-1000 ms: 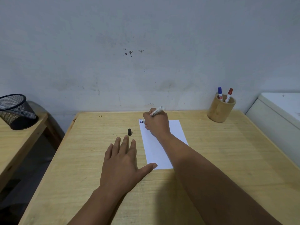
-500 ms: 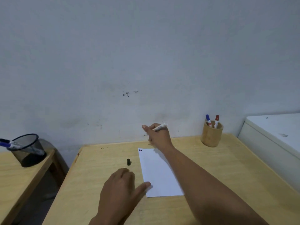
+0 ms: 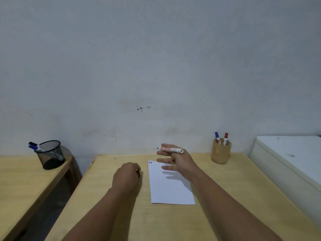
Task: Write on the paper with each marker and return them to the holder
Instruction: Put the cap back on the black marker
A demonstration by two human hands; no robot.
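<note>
A white sheet of paper (image 3: 171,185) lies on the wooden table (image 3: 225,197) with small black marks at its top left corner. My right hand (image 3: 175,160) hovers above the paper's far end and holds an uncapped white marker (image 3: 171,149), lying level with its dark tip pointing left. My left hand (image 3: 127,176) rests curled on the table left of the paper, closed over the black cap (image 3: 139,174), of which only a sliver shows. A bamboo holder (image 3: 221,152) at the back right carries a blue-capped marker (image 3: 217,137) and a red-capped marker (image 3: 225,138).
A black mesh cup (image 3: 50,154) with several markers stands on a second wooden table (image 3: 22,174) to the left, across a gap. A white cabinet (image 3: 291,157) borders the table on the right. The grey wall runs close behind.
My right hand lifted the marker off the paper and turned it level. My left hand slid forward and curled over the black cap. The view tilted up.
</note>
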